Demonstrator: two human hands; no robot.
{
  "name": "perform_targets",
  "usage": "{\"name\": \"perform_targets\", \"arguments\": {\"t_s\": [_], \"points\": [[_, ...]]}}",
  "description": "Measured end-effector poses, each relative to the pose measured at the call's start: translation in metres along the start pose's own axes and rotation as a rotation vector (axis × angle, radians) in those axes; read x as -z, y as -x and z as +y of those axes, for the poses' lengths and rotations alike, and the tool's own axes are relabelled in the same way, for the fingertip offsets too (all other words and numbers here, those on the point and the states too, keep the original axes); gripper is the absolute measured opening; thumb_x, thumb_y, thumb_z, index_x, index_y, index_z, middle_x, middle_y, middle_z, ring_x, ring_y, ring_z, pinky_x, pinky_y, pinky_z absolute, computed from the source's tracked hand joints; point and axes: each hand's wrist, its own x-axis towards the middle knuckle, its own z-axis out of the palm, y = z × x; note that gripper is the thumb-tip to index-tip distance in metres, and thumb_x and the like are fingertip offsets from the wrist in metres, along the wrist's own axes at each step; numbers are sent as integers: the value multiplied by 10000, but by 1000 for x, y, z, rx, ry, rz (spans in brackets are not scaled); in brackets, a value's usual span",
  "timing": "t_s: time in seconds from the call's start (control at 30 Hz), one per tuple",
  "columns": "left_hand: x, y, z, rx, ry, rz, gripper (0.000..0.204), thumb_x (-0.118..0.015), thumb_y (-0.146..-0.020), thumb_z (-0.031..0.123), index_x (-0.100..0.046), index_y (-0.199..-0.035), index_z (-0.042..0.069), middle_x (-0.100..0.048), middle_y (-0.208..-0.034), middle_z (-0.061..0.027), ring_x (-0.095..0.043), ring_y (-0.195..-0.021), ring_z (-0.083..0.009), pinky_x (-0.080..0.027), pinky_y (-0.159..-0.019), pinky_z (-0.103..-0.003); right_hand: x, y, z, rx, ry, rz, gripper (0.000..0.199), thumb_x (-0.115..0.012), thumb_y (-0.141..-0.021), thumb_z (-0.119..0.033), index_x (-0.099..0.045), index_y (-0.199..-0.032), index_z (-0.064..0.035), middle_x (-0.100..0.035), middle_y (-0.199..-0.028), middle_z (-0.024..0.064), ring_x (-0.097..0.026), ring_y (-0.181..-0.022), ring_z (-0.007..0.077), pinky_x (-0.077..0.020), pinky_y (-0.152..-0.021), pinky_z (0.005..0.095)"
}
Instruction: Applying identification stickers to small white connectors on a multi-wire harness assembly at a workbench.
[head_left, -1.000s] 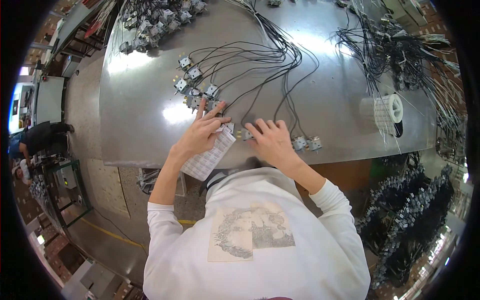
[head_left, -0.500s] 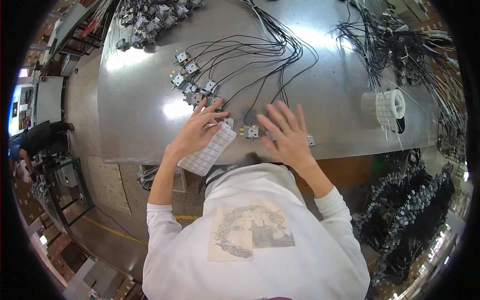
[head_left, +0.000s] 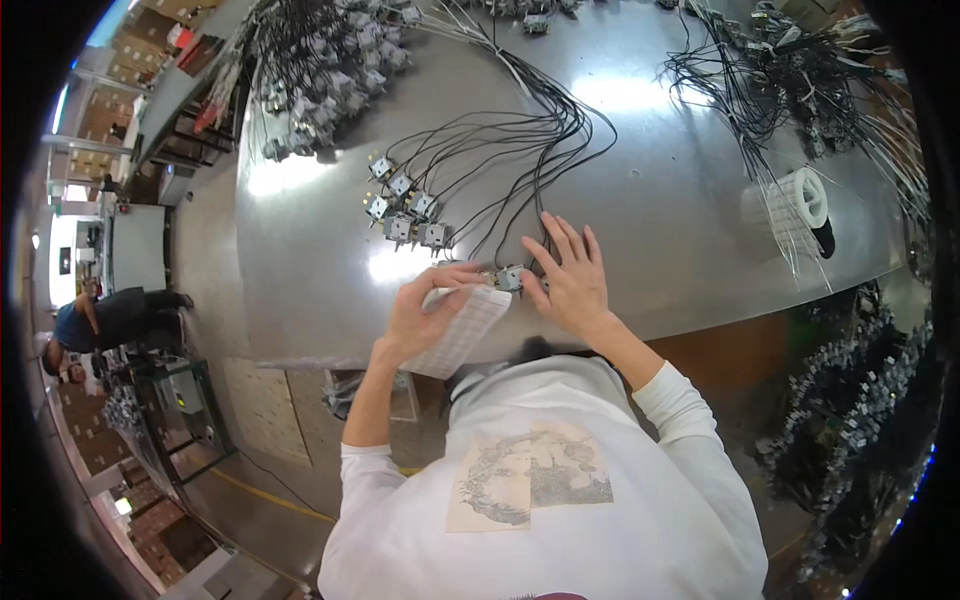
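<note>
Leans over a broad metal surface (head_left: 690, 210), viewed at more of a slant than half a second ago. Faces black wires (head_left: 575, 125) looping across the middle. Has lowered the right grip (head_left: 578, 295) and brought it inward, thumb and fingers apart. Has shifted the left grip (head_left: 422, 312) rightward, clamped on a white sheet (head_left: 455, 338) with a printed grid, drawing its fingertips back from over the box cluster (head_left: 398, 230). Has brought the sheet's top end just beside the front metal box (head_left: 510, 278), lying near the surface's front edge between both grips; cannot tell whether touching it with the right thumb.
</note>
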Motion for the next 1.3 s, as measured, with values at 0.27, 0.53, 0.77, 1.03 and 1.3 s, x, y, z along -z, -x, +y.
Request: {"name": "perform_targets", "arguments": {"t_s": [0.27, 0.53, 0.77, 1.03, 1.3], "points": [[6, -17, 14, 443, -305, 135, 230, -795, -994, 205, -724, -1124, 29, -735, -951, -17, -653, -866, -84, -539, -764, -277, -1, -10, -39, -99, -239, -1, 456, -674, -974, -209, -628, -1413, -97, -494, -1582, 167, -413, -1500, 388, -272, -1244, 639], [-14, -54, 30, 420, -17, 42, 298, -768, -1025, 228, -738, -1225, 9, -771, -997, -35, -668, -886, -69, -539, -769, -259, 48, -17, -41, -491, -1324, -12, 324, -657, -1070, -120, -628, -1376, -20, -677, -1295, 88, -628, -1196, 147, -551, -976, 316], [-32, -68, 40, 333, 103, -102, 319, -600, -1131, 241, -673, -1324, -2, -764, -1016, -54, -659, -885, -92, -543, -800, -269, 40, -11, -25, -567, -1181, 21, 309, -756, -1015, -76, -637, -1283, 22, -710, -1143, 56, -670, -1025, 113, -566, -874, 259], [-52, -58, 24, 309, -70, -76, 245, -574, -1129, 204, -673, -1224, 0, -725, -900, -95, -625, -789, -143, -534, -744, -319, 46, -3, -20, -556, -1053, 49, 270, -755, -1025, -107, -656, -1247, 10, -713, -1122, 59, -671, -996, 105, -569, -856, 272], [-53, -57, 29, 336, -97, -103, 275, -593, -1120, 218, -678, -1230, -19, -730, -950, -91, -649, -845, -137, -536, -773, -309, 48, -8, -20, -325, -876, 204, 136, -800, -949, -52, -719, -1049, -5, -712, -1125, 82, -702, -1012, 173, -569, -890, 319]]}}
